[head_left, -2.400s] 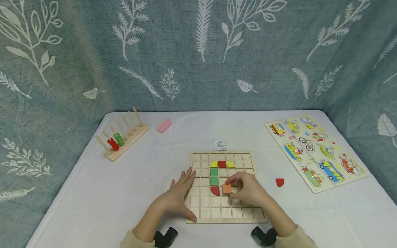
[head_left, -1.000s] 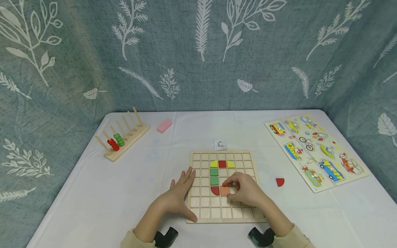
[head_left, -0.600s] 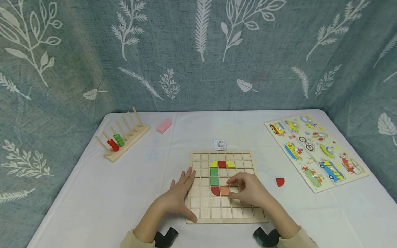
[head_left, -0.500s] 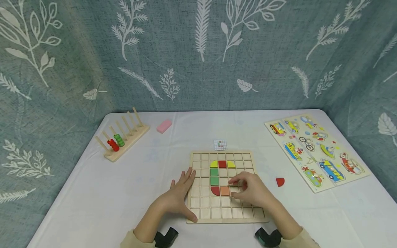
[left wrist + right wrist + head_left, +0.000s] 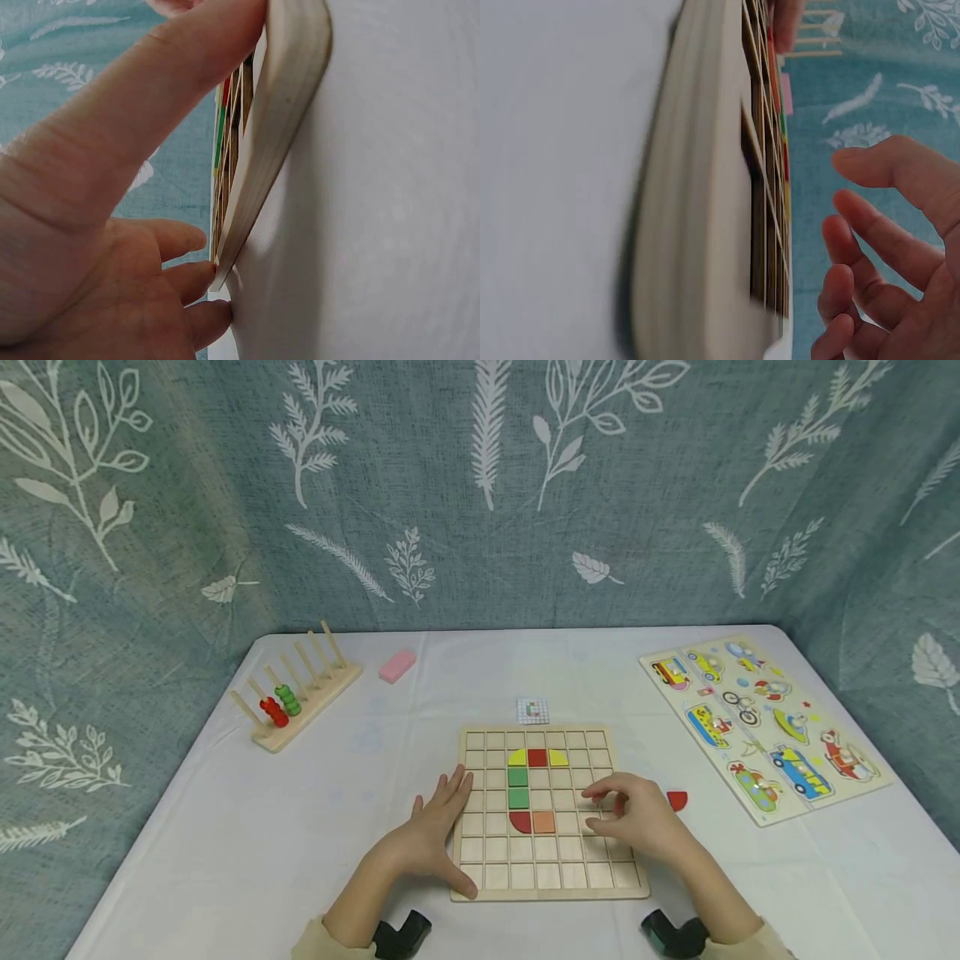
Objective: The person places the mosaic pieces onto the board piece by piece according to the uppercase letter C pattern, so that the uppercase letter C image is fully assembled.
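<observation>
A wooden grid board [image 5: 510, 877] lies flat on the white-covered table. My left hand [image 5: 425, 843] rests along its left edge, fingers spread, thumb on the near left corner. In the left wrist view that thumb [image 5: 150, 97] presses on the board's rim. My right hand [image 5: 645, 818] hovers over the board's right side with nothing between thumb and fingers. Set in the cells are an orange square [image 5: 543, 822], a red quarter-circle [image 5: 521, 822], two green squares [image 5: 518, 797], a red square [image 5: 537, 757] and two yellow corner pieces [image 5: 558, 757].
Another red quarter-circle [image 5: 678, 800] lies right of the board, partly behind my right hand. A small pattern card [image 5: 532, 711] is behind the board. Farther off stand a peg rack [image 5: 311, 702] with red and green beads, a pink block [image 5: 397, 665] and a vehicle picture puzzle [image 5: 757, 727].
My right hand lowered the orange square into the cell beside the red quarter-circle, let go, and moved right across the board. My left hand has stayed in place.
</observation>
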`<state>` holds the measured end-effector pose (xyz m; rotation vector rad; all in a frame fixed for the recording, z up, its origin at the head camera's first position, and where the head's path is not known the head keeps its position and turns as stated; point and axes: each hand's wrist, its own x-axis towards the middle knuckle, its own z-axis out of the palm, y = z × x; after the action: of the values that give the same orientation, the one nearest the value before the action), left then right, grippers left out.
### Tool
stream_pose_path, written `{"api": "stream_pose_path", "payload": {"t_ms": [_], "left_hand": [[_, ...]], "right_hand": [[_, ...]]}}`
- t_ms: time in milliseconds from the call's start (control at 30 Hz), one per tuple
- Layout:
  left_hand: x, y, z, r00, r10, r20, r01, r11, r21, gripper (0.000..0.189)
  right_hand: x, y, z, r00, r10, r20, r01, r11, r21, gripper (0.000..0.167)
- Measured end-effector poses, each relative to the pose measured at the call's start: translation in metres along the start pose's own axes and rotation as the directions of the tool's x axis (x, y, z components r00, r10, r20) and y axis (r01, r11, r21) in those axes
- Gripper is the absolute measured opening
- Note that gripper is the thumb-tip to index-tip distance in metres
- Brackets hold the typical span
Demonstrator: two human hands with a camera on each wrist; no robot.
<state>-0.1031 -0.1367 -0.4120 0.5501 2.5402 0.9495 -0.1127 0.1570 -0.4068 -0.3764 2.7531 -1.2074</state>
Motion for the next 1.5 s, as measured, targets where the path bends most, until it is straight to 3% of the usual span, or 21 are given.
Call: {"api": "stream_pose_path", "payload": {"t_ms": [633,1033,1300,1500], "left_hand": [[0.000,-0.002,0.001,1.000,-0.001,0.001,0.001,1.000,0.007,0.135],[0.000,-0.001,0.000,1.000,-0.011,0.000,0.011,1.000,0.011,0.134],[0.000,-0.001,0.001,1.000,-0.016,0.003,0.016,1.000,0.016,0.135],[0.000,-0.001,0.000,1.000,-0.011,0.010,0.011,1.000,0.017,0.135]], "right_hand": [[-0.014,0.029,-0.038,0.995,0.032,-0.096,-0.042,0.994,-0.102,0.029],[-0.020,0.043,-0.054,0.988,0.083,-0.127,-0.108,0.972,-0.207,0.031],[-0.021,0.048,-0.061,0.977,0.197,-0.077,-0.210,0.949,-0.236,0.038],[-0.022,0.054,-0.062,0.978,0.198,-0.059,-0.206,0.942,-0.266,0.039]]}}
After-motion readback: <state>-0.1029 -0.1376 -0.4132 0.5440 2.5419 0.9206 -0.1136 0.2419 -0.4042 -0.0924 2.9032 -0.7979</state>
